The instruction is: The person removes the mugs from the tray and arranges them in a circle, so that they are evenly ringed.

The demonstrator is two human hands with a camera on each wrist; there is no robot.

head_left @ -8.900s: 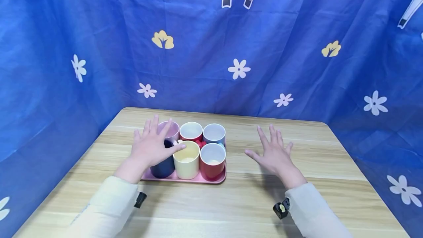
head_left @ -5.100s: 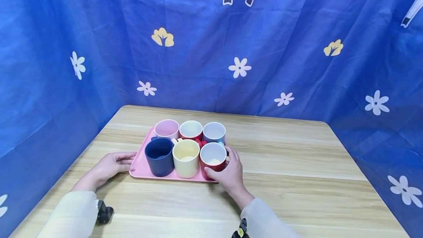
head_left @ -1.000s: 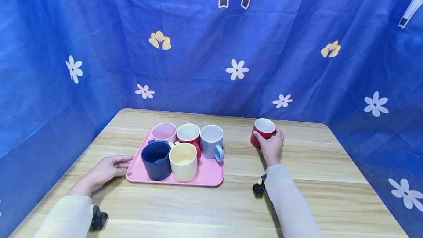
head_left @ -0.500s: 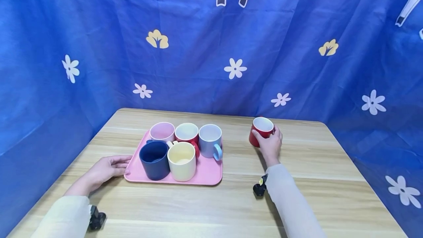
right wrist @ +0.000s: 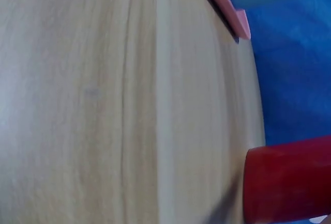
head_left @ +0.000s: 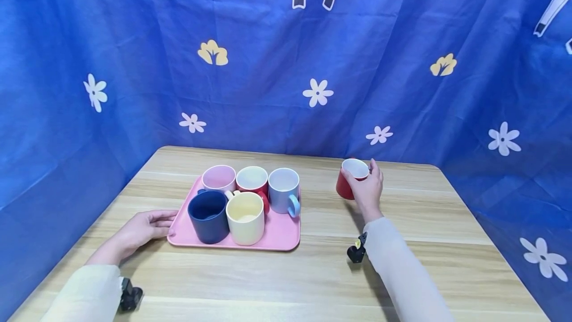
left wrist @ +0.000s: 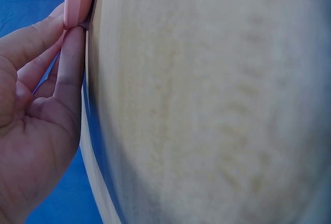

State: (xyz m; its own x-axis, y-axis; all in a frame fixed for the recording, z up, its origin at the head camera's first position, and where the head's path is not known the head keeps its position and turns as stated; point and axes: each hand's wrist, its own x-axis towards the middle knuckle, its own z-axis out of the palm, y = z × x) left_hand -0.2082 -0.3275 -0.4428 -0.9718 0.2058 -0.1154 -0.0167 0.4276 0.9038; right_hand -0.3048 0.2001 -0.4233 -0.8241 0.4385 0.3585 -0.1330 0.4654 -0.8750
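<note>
My left hand [head_left: 142, 230] pinches the left edge of a pink tray [head_left: 281, 237]; in the left wrist view the thumb lies over the tray's edge with fingers beneath. My right hand [head_left: 370, 190] is around the near right side of a red mug [head_left: 343, 189], its thumb across the front and its fingers straightened by the rim. The mug stands upright at the back right of the table; its handle is mostly hidden. In the right wrist view the red mug [right wrist: 289, 180] appears at the lower right, with the hand almost out of frame.
On the tray stand a navy mug [head_left: 208, 220], a cream mug [head_left: 247, 222], a pink mug [head_left: 219, 179], another red mug [head_left: 253, 183] and a light blue mug [head_left: 283, 195]. A blue curtain [head_left: 268, 113] hangs behind the wooden table [head_left: 232, 282].
The red mug went from the tray's front right to the back right of the table, in my right hand. Now that hand's fingers loosen and lift. The left hand stays on the tray.
</note>
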